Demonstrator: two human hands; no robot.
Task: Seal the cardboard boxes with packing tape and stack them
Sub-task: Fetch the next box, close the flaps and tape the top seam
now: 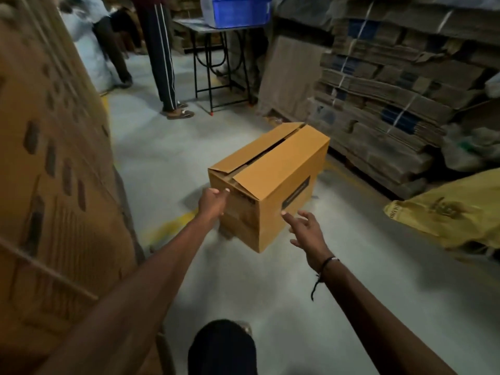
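Far left: a tall wall of brown cardboard [54,185] with dark slots, blurred, filling the frame edge. Behind it, a bent-over person [108,41] beside a pale sack, and a second person in striped trousers [162,55] standing on the grey floor [162,147].

Left hand [212,203] reaches forward on an outstretched arm. Fingers curl against the near end face of the cardboard box [273,180], up by its top edge; whether they truly grip is hard to tell, since the fingertips are partly hidden.

Box sits centre frame, its near end apparently lifted off the floor, long axis running away to the upper right. Top flaps folded down but not flush: a dark gap runs along the seam, and the near corner of one flap is crumpled. No tape seen on the seam. A dark label shows on the right side face.

Behind the box: a metal-legged table [216,63] carrying a blue crate [238,8].

Right hand [304,231] hovers just beside the box's right face, fingers spread and relaxed, holding nothing; a dark thread band on the wrist.

Right: strapped bundles of flattened cartons [392,90] stacked high. Lower right, a yellow sack [454,212].
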